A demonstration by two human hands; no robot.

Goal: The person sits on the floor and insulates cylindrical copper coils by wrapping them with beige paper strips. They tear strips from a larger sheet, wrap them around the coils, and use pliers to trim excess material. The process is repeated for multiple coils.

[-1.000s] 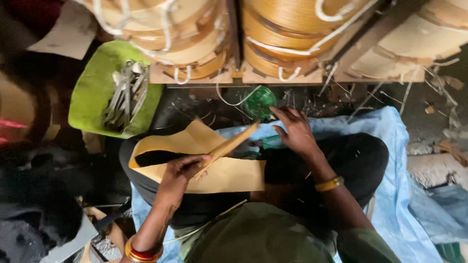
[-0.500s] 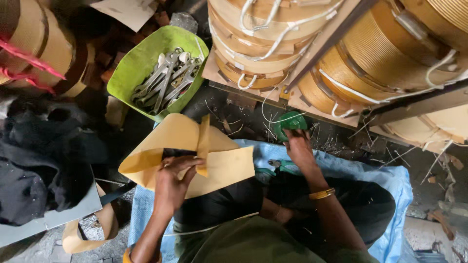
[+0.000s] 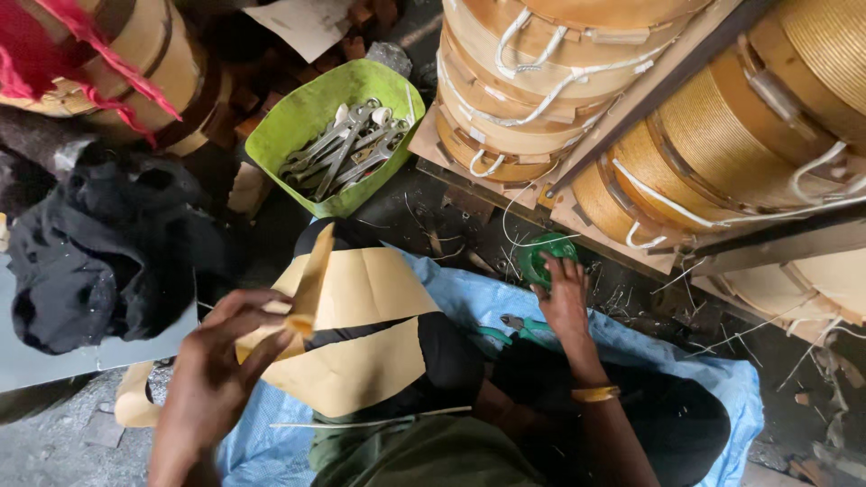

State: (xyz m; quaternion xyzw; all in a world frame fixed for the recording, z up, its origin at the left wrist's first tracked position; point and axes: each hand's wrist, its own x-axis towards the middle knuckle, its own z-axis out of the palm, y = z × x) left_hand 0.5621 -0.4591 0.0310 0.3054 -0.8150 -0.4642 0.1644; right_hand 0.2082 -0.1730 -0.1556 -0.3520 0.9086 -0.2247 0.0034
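Cluttered workshop floor, wound coils beyond. My left hand [image 3: 225, 361] pinches tan paper strip [image 3: 311, 280], sheet draped over lap below. My right hand [image 3: 564, 298] grips green tape roll [image 3: 546, 255] ahead; pliers [image 3: 514, 329] just beside wrist. Step: fetching tape; next calls for bringing it to paper.

Green tub [image 3: 298, 135] of spanners [image 3: 347, 144], black cloth heap [image 3: 99, 243], wound coils [image 3: 722, 135], green-handled pliers [image 3: 514, 329], blue sheet [image 3: 704, 374]

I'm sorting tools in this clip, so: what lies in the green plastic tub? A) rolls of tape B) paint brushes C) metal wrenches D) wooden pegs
C: the green tub holds a heap of grey metal wrenches, their open and ring ends showing, and no tape, brushes or pegs are visible in it.
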